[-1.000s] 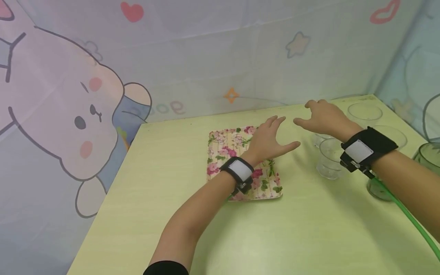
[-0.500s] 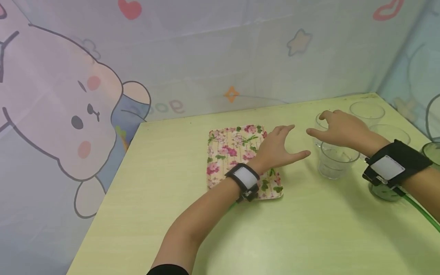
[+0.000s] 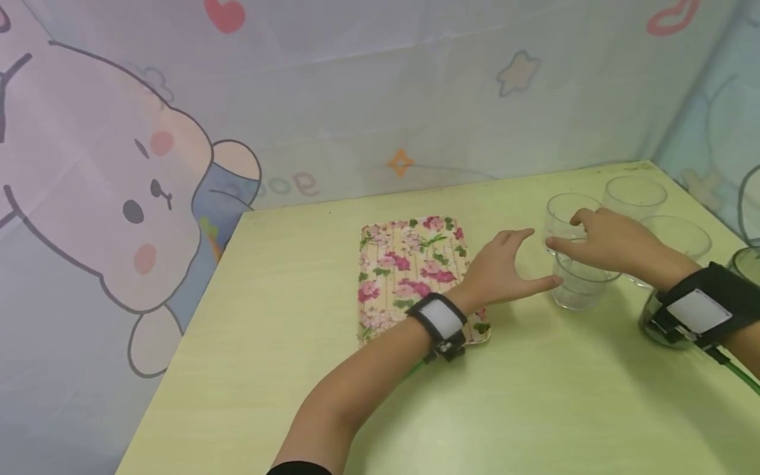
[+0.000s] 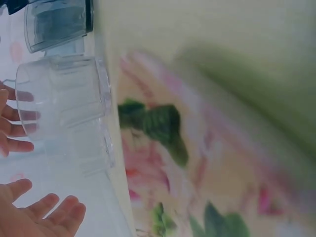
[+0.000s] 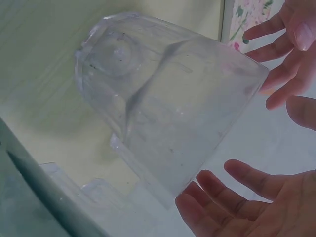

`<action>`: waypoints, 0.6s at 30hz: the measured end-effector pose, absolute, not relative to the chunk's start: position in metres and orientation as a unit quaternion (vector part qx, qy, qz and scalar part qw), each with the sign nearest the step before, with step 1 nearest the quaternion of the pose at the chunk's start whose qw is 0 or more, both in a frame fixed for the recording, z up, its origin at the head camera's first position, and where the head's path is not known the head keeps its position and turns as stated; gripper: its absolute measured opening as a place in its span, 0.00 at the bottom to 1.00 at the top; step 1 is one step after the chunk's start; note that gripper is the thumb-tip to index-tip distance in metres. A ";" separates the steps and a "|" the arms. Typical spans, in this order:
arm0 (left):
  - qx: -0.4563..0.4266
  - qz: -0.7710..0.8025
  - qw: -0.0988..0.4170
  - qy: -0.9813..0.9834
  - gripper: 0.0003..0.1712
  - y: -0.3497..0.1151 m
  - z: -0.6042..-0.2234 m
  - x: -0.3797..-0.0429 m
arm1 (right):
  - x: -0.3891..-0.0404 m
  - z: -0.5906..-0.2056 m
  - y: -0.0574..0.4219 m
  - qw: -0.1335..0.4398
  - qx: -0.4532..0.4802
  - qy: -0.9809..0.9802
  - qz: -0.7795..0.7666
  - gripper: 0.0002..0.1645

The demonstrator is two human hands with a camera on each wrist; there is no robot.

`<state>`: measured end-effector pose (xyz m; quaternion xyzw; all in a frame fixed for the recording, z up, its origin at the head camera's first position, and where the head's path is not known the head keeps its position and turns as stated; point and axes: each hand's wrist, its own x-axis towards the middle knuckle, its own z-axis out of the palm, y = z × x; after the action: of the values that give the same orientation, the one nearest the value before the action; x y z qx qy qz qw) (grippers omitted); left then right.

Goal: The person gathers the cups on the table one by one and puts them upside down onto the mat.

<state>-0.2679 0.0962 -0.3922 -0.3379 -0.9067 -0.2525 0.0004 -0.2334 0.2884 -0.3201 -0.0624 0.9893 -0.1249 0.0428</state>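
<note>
Head view: left hand (image 3: pixel 494 272) and right hand (image 3: pixel 614 247) spread close by this clear glass (image 3: pixel 576 292), floral tray (image 3: pixel 394 274) at its nine o'clock

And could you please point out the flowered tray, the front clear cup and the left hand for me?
Flowered tray (image 3: pixel 406 270): head view, on the middle of its printed face.
Front clear cup (image 3: pixel 583 287): head view, on its wall below the rim.
Left hand (image 3: pixel 495 274): head view, on the back of the hand.
</note>
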 end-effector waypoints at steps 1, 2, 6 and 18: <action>-0.339 -0.254 -0.005 -0.906 0.51 0.098 -0.391 -0.267 | -0.232 -0.321 0.290 0.043 -0.062 0.989 -0.124 0.50; -0.340 -0.252 -0.009 -0.906 0.51 0.100 -0.390 -0.265 | -0.232 -0.321 0.291 0.043 -0.062 0.990 -0.123 0.50; -0.341 -0.251 -0.024 -0.906 0.53 0.109 -0.387 -0.260 | -0.229 -0.322 0.294 0.046 -0.060 0.990 -0.121 0.51; -0.311 -0.294 -0.033 -0.903 0.55 0.129 -0.396 -0.249 | -0.226 -0.329 0.298 0.054 -0.065 0.987 -0.136 0.53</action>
<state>-0.2491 0.1289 -0.3958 -0.3113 -0.9031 -0.2939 -0.0333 -0.2262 0.2981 -0.3289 -0.0653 0.9870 -0.1365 0.0540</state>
